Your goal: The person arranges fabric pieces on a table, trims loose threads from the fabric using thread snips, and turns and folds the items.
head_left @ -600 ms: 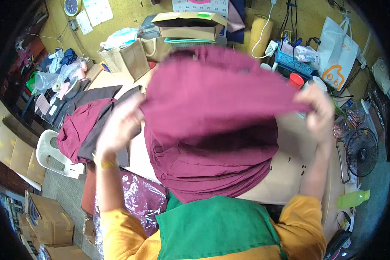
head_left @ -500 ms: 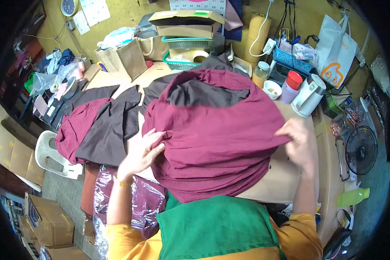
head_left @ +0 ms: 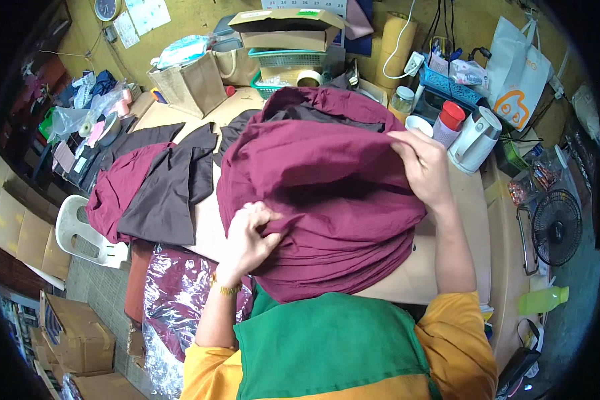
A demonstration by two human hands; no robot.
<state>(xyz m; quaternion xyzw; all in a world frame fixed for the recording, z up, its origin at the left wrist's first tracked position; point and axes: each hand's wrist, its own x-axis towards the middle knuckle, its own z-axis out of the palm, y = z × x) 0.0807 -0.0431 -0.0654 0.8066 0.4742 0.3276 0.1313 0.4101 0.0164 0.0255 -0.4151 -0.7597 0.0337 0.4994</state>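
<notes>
Wears, nearest, a yellow garment (head_left: pixel 457 333) with a green front panel (head_left: pixel 333 347); has a maroon bundle (head_left: pixel 180 300) in clear plastic just to the left. Rests the left hand (head_left: pixel 250 240) on the near left part of the maroon cloth (head_left: pixel 320 170), fingers half curled, thumb slightly apart from forefinger; cannot tell of any fold caught between. Holds up the cloth's top layer at the right with the right hand (head_left: pixel 423 167), pinched tightly between thumb and fingers over a shadowed hollow. Has the rest heaped in folds on the tan table (head_left: pixel 463 233) straight ahead, with dark cloth (head_left: pixel 163 200) to the left. Faces, farther back, a white kettle (head_left: pixel 477 140) and red-lidded tumbler (head_left: pixel 450 123), then green baskets (head_left: pixel 288 60) and a cardboard box (head_left: pixel 283 37) before the yellow wall (head_left: pixel 213 20).
</notes>
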